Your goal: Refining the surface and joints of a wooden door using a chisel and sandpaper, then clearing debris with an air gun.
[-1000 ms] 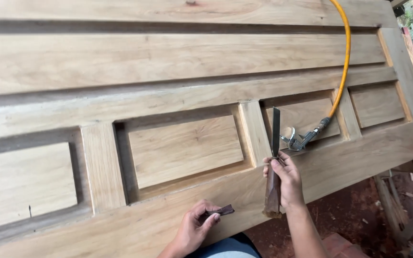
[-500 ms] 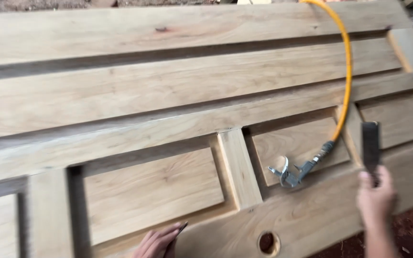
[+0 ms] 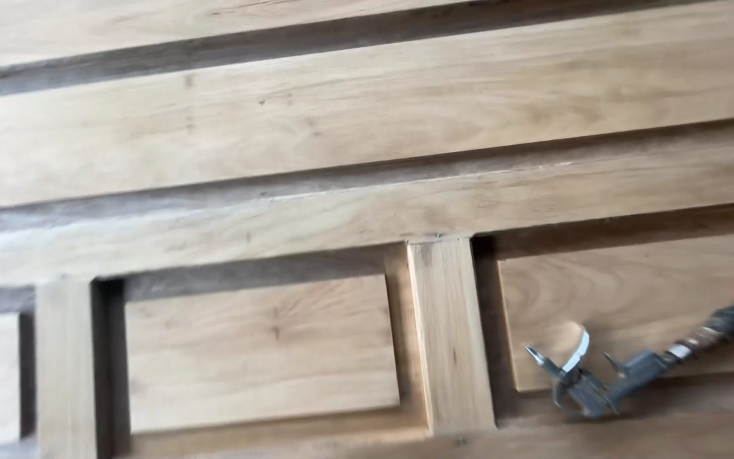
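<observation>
Metal air blow gun [image 3: 592, 382], nozzle pointing up-left

Wooden door [image 3: 367, 110] face is open from 9 through 12 to 3 o'clock, only shallow grooves and raised panels; sole obstacle is the metal air blow gun [image 3: 592, 382] with hose [image 3: 724, 327] lying at 4 o'clock.

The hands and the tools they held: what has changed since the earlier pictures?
Both hands have gone out of view, along with the chisel and the small dark piece they held. The camera has come closer to the wooden door. The air blow gun lies on its panel as before.
</observation>
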